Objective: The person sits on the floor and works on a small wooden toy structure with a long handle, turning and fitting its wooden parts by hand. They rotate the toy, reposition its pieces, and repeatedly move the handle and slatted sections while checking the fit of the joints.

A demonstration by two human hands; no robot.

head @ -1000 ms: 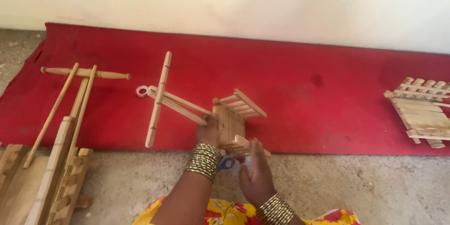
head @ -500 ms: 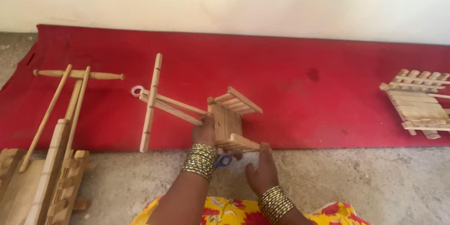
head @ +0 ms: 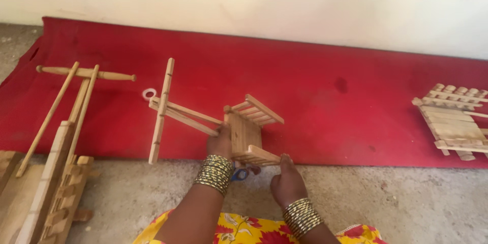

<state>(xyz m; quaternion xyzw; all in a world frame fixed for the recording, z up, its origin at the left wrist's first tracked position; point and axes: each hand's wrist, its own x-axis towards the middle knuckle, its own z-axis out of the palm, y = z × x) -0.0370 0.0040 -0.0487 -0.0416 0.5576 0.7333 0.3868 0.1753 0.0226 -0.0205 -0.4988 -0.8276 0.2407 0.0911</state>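
A small wooden frame of slats and thin sticks [head: 244, 127] lies on the front part of a red cloth [head: 315, 86]. My left hand [head: 219, 142] grips its left side, where two long sticks join the slatted box. My right hand [head: 286, 182] sits at the frame's lower right corner, fingertips against the bottom slat. Both wrists carry stacks of metal bangles. A long crossbar stick [head: 161, 109] runs up from the frame's left end. A blue-handled tool [head: 240, 174] shows under the frame between my hands.
A white ring [head: 149, 93] lies beside the crossbar. A wooden frame with a turned rod [head: 84, 73] and long sticks stands at the left. Another slatted wooden piece [head: 455, 122] rests at the right on the cloth. A pale wall runs behind, rough concrete floor [head: 396, 203] in front.
My right hand has slid down and to the right off the frame's lower slats to its corner. The left hand keeps its hold. The view has shifted slightly.
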